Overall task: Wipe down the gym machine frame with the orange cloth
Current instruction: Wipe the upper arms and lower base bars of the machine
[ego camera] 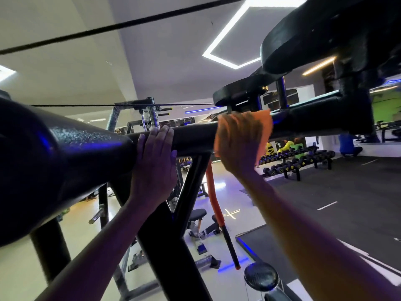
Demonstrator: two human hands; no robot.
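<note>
A thick black crossbar of the gym machine frame (195,135) runs across the view at head height. My left hand (155,161) rests on it, fingers laid over the top and thumb on the near side. To its right my right hand (236,144) presses the orange cloth (263,127) against the same bar, fingers spread flat on the fabric. The cloth wraps over the bar's front and sticks up behind my fingers. Both arms reach up from below.
Black angled struts (188,192) drop from the bar beneath my hands. A pulley housing (243,94) and thin cables (121,105) sit above it. An orange-and-black handle (217,209) hangs below. Further off are a bench (196,213), a dumbbell rack (295,161) and black floor mats.
</note>
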